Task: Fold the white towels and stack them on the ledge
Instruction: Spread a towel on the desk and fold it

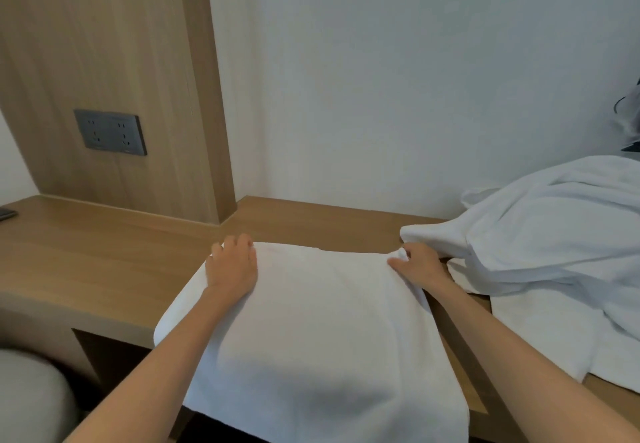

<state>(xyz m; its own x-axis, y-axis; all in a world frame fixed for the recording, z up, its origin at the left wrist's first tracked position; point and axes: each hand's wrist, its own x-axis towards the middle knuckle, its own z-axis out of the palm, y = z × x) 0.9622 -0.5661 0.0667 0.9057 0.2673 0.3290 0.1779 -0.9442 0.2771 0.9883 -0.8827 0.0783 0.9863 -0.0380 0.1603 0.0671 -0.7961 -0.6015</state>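
Note:
A white towel [318, 324] lies spread over the wooden ledge [114, 255], its near part hanging over the front edge. My left hand [232, 267] rests on the towel's far left corner with its fingers curled over the edge. My right hand [417, 262] pinches the far right corner, where the cloth bunches up between thumb and fingers. A heap of unfolded white towels [554, 231] lies on the ledge to the right, touching my right hand's side.
A wood panel with a grey socket plate [110, 132] rises at the back left. A dark flat object [7, 214] lies at the ledge's far left edge. A grey round cushion [31, 397] sits low left. A dark item [632, 123] hangs at the right edge.

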